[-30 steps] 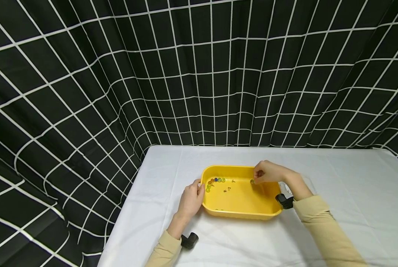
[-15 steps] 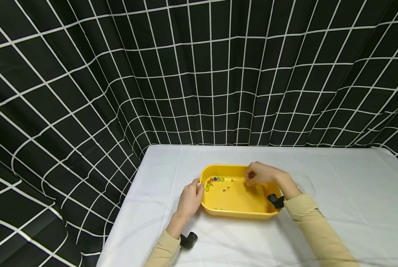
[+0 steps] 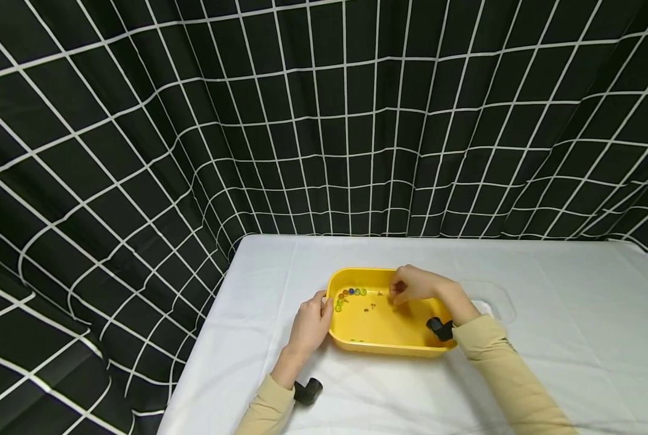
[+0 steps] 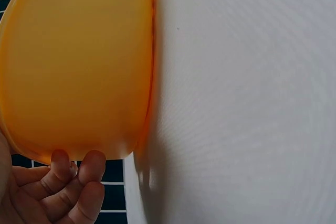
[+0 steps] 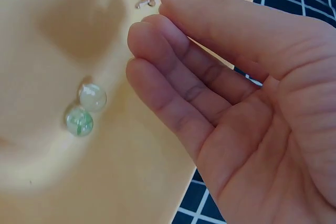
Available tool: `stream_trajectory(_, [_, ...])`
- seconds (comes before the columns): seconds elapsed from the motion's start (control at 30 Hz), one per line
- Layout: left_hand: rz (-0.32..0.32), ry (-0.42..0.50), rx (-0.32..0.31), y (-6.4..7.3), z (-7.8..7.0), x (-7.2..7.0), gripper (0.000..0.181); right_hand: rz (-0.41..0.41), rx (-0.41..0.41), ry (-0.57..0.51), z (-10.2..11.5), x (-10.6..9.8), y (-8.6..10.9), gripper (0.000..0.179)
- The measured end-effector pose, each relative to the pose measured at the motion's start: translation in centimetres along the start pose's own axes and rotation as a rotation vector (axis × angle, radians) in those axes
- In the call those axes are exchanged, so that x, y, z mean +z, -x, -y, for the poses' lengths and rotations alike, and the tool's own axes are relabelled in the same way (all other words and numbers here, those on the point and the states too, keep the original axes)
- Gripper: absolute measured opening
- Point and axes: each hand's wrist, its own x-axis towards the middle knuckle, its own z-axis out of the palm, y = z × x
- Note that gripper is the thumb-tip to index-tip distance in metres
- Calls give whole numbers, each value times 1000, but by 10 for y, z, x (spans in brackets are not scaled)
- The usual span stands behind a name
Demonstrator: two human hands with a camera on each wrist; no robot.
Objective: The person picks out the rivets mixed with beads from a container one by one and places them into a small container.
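My left hand (image 3: pixel 311 325) grips the left end of a yellow plastic tub (image 3: pixel 400 350). In the left wrist view its fingertips (image 4: pixel 92 166) lie against the tub's outer wall. Over the middle of the tub, my right hand (image 3: pixel 415 284) points down, thumb and fingertips brought together. I cannot tell whether anything is between them. Several glass marbles, among them a blue marble (image 3: pixel 351 292), line the tub's far left corner. Two clear marbles, one a green-streaked marble (image 5: pixel 80 121), show in the right wrist view. A small brass-coloured pin (image 5: pixel 144 1) lies just past the right fingertips.
More small brass-coloured pieces (image 3: pixel 366 310) are scattered on the tub floor. To the right, a clear plastic container or lid (image 3: pixel 500 299) lies partly behind the right forearm. A white cloth (image 3: pixel 574 338) covers the table, with a black gridded curtain (image 3: pixel 356 121) behind it.
My right hand has moved left across the tub. A marble seen beside its fingertips a second ago is no longer visible. The left hand stays at the tub's end.
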Motion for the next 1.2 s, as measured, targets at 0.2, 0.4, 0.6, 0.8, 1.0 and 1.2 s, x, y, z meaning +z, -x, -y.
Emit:
stream_trajectory(0.2, [6, 4, -7, -1, -1, 0, 33, -16, -25, -13, 3, 3, -5, 9])
stream_trajectory(0.4, [4, 9, -4, -1, -2, -1, 33, 1, -22, 3, 5, 5, -12, 7])
stream_trajectory(0.6, [6, 8, -4, -2, -1, 0, 32, 15, -30, 13, 6, 7, -17, 7])
stream_trajectory(0.8, [-2, 6, 1, -2, -1, -1, 31, 13, -37, 10, 7, 11, -22, 12])
stream_trajectory(1.0, [-5, 1, -1, -1, 0, 0, 31, 23, -32, 9, 7, 15, -26, 15])
stream_trajectory(1.2, [0, 3, -4, -1, -1, -1, 31, 28, -37, 6, 7, 18, -31, 17])
